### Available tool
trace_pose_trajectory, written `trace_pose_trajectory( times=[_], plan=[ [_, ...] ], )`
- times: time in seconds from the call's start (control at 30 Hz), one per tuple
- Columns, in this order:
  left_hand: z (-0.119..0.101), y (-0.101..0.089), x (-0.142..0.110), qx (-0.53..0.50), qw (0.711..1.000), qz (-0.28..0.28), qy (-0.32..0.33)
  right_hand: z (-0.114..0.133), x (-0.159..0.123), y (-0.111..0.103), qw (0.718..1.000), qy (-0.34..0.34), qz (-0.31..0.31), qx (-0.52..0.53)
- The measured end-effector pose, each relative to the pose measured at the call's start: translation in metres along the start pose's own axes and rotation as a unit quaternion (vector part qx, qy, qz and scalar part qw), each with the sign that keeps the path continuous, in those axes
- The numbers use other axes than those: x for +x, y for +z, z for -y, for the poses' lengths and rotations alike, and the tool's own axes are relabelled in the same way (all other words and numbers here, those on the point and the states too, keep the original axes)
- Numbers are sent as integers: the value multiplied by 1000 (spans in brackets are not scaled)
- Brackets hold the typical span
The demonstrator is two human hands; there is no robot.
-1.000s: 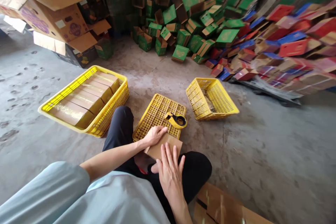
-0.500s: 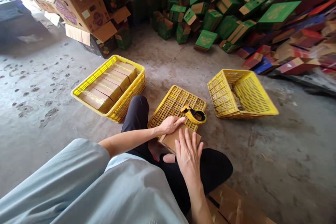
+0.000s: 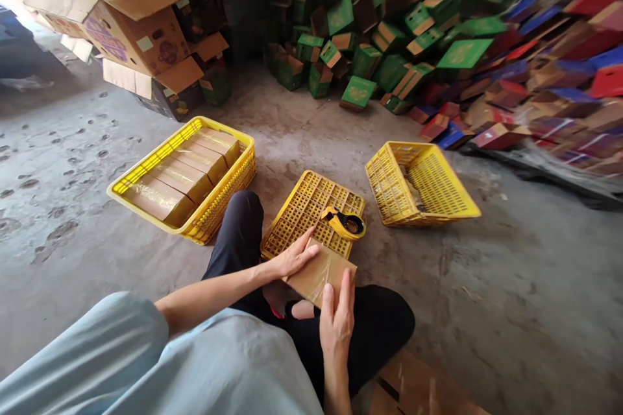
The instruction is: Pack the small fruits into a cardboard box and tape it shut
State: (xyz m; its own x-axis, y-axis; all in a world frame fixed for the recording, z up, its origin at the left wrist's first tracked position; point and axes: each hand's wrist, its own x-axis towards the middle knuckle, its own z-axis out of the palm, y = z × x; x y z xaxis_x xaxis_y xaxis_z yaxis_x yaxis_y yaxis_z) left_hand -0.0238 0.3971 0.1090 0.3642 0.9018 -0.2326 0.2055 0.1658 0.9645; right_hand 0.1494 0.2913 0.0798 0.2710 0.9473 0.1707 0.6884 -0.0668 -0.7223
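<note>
A small brown cardboard box (image 3: 316,275) with clear tape across its top is held between my two hands, in front of my lap. My left hand (image 3: 293,256) grips its far left side, the thumb lying over the top edge. At the near right edge, my right hand (image 3: 337,316) has its thumb and fingers on the box. Just beyond the box, a yellow and black tape dispenser (image 3: 344,224) lies on an overturned yellow crate (image 3: 296,211). The undersides of the box and some fingertips are hidden.
At left, a yellow crate (image 3: 251,165) holds several taped boxes (image 3: 182,165). Another yellow crate (image 3: 445,181) lies tipped at right. Heaped green boxes (image 3: 359,92) and red and blue ones stand behind. Large open cartons (image 3: 131,35) are stacked at far left; flat cardboard (image 3: 423,382) lies behind my right knee.
My right hand has shifted from flat on top of the box to its near right edge, uncovering the tape. My left hand stays on the far left side. The view has turned slightly right.
</note>
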Motion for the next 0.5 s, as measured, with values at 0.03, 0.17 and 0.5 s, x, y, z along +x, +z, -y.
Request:
trace_pose_trajectory(
  times=[0.03,0.17,0.5],
  plan=[
    [3,5,-6,-14,1000,-11,-26,0,-2,1,1000,19,-9,7],
    [12,19,-15,-99,992,-16,-79,2,-3,4,993,108,-43,9],
    [-3,-2,36,46,994,-92,38,0,44,18,998,-10,-31,-50]
  ],
)
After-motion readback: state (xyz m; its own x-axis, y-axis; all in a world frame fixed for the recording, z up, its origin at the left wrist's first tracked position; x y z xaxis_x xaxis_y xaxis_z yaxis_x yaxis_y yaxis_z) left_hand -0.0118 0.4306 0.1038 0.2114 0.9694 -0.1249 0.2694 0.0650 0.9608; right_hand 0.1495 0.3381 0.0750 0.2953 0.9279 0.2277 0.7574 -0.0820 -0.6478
